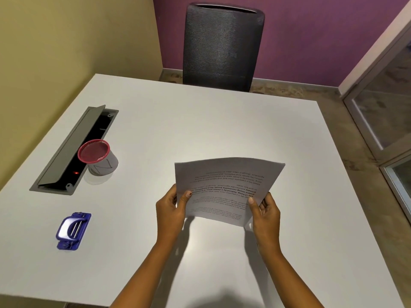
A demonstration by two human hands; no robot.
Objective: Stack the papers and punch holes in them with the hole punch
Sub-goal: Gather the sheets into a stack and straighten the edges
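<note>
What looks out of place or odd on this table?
Two things. The papers, gripped by the left hand and right hand, show their print upside down to the holder. The cable hatch on the far left stands open beside the red-rimmed cup.

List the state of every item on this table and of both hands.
Papers: held up, slightly bowed.
Left hand: grips the papers' left edge.
Right hand: grips their right edge.
Hole punch: lying on the table, untouched.
Cup: upright.
Cable hatch: lid open.
</note>
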